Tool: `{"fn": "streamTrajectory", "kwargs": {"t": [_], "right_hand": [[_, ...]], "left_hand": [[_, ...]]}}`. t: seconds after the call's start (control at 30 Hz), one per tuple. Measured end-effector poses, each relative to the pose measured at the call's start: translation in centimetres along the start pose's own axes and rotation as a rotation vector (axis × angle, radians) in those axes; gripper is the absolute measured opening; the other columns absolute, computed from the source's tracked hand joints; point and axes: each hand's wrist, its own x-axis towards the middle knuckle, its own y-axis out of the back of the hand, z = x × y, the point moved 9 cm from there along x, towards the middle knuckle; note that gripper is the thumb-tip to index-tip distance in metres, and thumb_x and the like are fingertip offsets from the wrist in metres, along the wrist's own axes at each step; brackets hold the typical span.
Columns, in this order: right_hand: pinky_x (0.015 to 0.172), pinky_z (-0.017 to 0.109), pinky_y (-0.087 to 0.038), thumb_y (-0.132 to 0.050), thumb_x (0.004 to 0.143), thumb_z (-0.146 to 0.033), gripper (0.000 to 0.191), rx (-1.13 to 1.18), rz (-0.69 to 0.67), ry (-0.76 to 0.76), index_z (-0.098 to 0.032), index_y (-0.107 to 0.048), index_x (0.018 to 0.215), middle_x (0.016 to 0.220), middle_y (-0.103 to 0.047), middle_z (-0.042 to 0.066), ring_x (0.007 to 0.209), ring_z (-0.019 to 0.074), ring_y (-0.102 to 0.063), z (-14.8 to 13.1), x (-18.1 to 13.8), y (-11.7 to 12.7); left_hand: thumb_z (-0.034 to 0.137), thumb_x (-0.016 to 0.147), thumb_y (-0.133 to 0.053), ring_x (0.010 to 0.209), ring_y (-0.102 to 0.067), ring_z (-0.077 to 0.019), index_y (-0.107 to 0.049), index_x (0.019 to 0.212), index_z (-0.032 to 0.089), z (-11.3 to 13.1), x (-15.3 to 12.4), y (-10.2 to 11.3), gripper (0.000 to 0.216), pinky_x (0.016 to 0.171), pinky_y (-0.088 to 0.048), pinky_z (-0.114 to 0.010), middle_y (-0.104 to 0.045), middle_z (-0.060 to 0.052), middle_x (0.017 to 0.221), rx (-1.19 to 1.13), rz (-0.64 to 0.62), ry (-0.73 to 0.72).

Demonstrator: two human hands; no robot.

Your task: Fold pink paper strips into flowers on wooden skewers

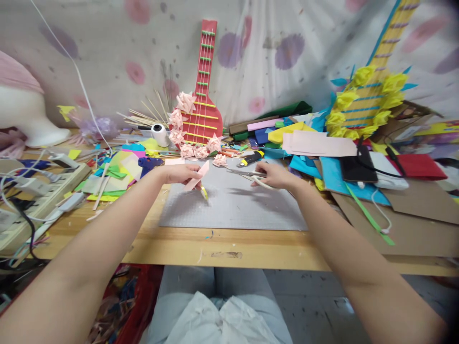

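My left hand (180, 173) is closed on a strip of pale pink paper (198, 176), held above a grey cutting mat (233, 205); a small yellow piece (204, 192) hangs just below the strip. My right hand (272, 176) grips a pair of scissors (247, 174) with white handles, the blades pointing left toward the pink strip, a short gap between them. Both forearms reach out over the wooden table edge (222, 248).
A red paper guitar (204, 95) trimmed with pink paper flowers (184, 102) leans against the back wall, a yellow-flowered one (369, 100) at right. Coloured paper scraps (118, 167) and a power strip (43, 191) lie left; cardboard sheets (412, 220), a black phone (355, 167) right.
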Motion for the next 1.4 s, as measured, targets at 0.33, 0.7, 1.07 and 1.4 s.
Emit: {"fn": "streamTrajectory", "kwargs": {"t": [0.33, 0.7, 1.07, 1.4], "right_hand": [[0.07, 0.032, -0.042, -0.056, 0.069, -0.037, 0.021, -0.025, 0.071, -0.123, -0.021, -0.056, 0.083, 0.086, -0.058, 0.006, 0.08, 0.0202, -0.055, 8.7, -3.2, -0.6], [0.064, 0.024, -0.041, -0.057, 0.069, -0.045, 0.037, 0.539, 0.085, 0.223, -0.021, -0.052, 0.096, 0.086, -0.06, 0.002, 0.071, 0.0118, -0.054, -10.5, 1.2, -4.1], [0.046, 0.02, -0.035, -0.063, 0.063, -0.044, 0.038, 1.034, 0.107, -0.104, -0.021, -0.045, 0.086, 0.062, -0.06, -0.002, 0.055, 0.0112, -0.056, -10.0, 4.4, -8.5], [0.056, 0.023, -0.04, -0.049, 0.074, -0.046, 0.026, 0.979, 0.269, -0.067, -0.021, -0.042, 0.078, 0.067, -0.06, -0.002, 0.061, 0.011, -0.058, -10.1, 4.1, -7.8]], "left_hand": [[0.027, 0.066, -0.059, 0.062, -0.059, -0.0136, -0.049, 0.079, 0.017, -1.1, 0.8, 0.6, 0.019, 0.064, -0.047, -0.028, -0.056, 0.0, 0.065, -0.194, 0.111, -0.184], [0.031, 0.068, -0.057, 0.057, -0.056, -0.0109, -0.046, 0.078, 0.017, -2.1, 2.1, -0.4, 0.02, 0.057, -0.045, -0.024, -0.055, 0.002, 0.062, -0.437, 0.246, -0.356], [0.027, 0.069, -0.055, 0.064, -0.059, -0.0121, -0.043, 0.079, 0.018, -2.9, 2.8, -1.1, 0.018, 0.07, -0.048, -0.031, -0.056, 0.002, 0.064, -0.674, 0.319, -0.46], [0.023, 0.073, -0.052, 0.068, -0.06, -0.013, -0.045, 0.075, 0.017, -2.3, 2.0, -2.0, 0.01, 0.077, -0.048, -0.034, -0.058, 0.001, 0.063, -0.736, 0.347, -0.474]]}}
